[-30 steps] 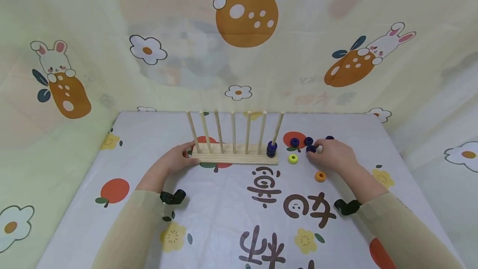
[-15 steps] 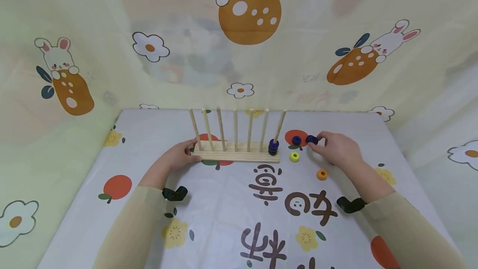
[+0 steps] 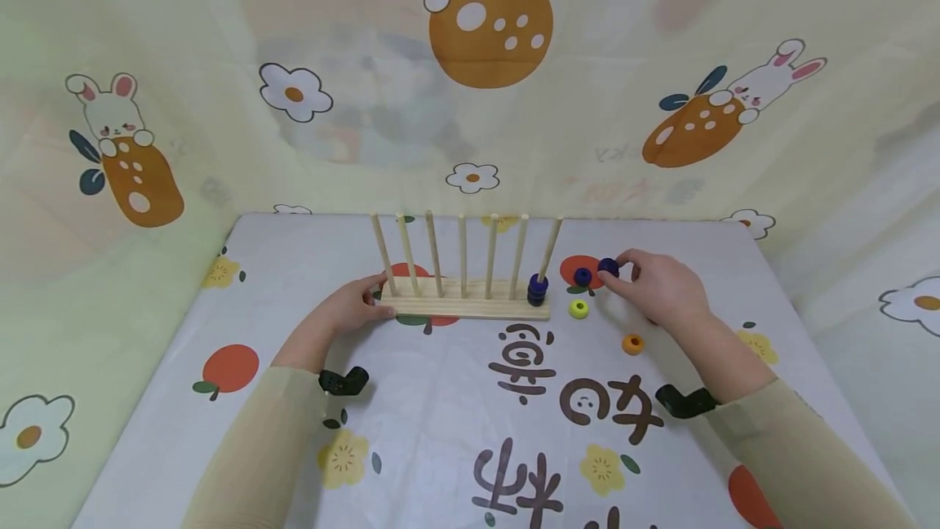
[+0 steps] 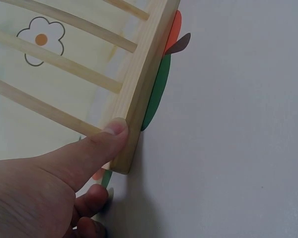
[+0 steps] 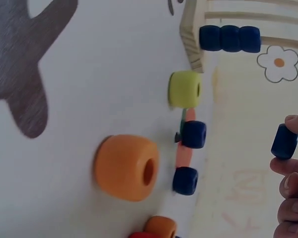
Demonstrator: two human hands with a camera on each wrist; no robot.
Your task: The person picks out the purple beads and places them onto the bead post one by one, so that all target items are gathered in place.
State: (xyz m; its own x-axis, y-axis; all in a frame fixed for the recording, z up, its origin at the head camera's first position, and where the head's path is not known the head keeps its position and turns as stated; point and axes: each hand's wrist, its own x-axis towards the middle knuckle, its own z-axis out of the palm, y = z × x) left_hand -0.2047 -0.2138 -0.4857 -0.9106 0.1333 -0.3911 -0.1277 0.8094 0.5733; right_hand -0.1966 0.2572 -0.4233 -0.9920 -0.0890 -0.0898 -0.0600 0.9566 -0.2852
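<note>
Left hand [image 3: 348,304] is clamped on the left end of a wooden peg rack [image 3: 441,308], thumb on the base, and the rack's standing upright on the cloth-covered worktop [image 3: 433,398]. Right hand [image 3: 664,288] has a dark blue bead [image 3: 608,267] pinched between thumb and finger — it's up off the cloth, right of the rack. Three stacked blue beads [image 3: 538,290] sit on the rightmost peg [image 3: 550,250]. Two loose blue beads [image 5: 193,134] lie near a yellow-green bead [image 3: 578,308] — plus there's an orange bead [image 3: 632,344] closer in.
</note>
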